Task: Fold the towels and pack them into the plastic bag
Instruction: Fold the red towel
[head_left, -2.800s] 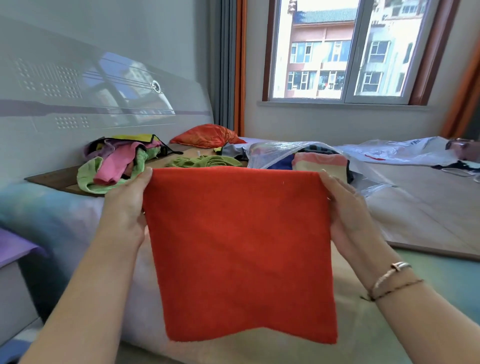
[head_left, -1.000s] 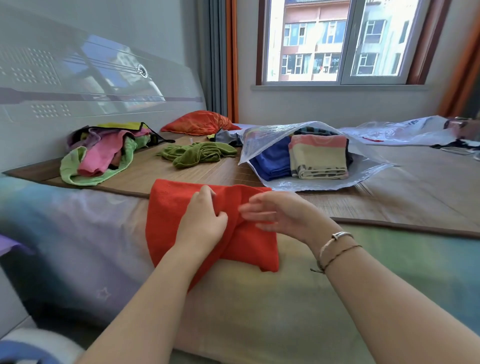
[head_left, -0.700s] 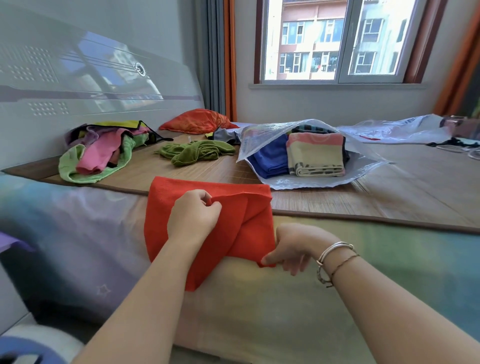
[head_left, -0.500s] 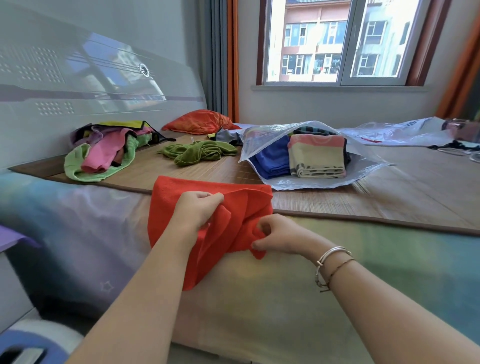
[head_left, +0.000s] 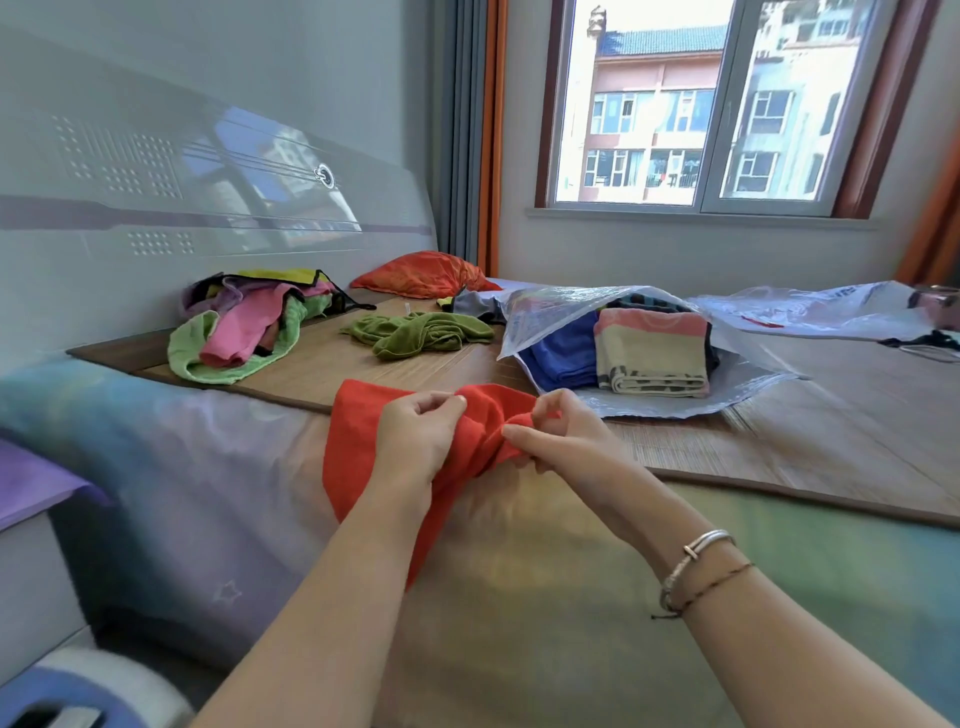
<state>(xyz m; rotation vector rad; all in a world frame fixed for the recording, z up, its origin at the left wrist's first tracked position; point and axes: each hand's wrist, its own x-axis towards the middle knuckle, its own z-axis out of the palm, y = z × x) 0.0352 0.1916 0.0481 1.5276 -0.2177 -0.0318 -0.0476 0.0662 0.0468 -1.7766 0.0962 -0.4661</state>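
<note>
A red towel (head_left: 353, 441) lies bunched over the near edge of the bed. My left hand (head_left: 415, 441) grips a fold of it near its top edge. My right hand (head_left: 550, 441) pinches the towel's right part and draws it in toward the left hand. Behind them a clear plastic bag (head_left: 675, 400) lies open on the bamboo mat, holding a folded blue towel (head_left: 563, 353) and a folded pink-and-beige striped towel (head_left: 652, 348). A crumpled olive-green towel (head_left: 415, 335) lies left of the bag.
A heap of pink, green and yellow cloths (head_left: 244, 327) sits by the headboard. An orange pillow (head_left: 421, 275) lies at the back. Another plastic bag (head_left: 810, 312) is spread at the far right. The bamboo mat (head_left: 831, 447) covers the bed top.
The red towel, earlier held up spread, was laid on the bed edge. My right hand took its lower right corner and brought it up toward the left hand, bunching the cloth.
</note>
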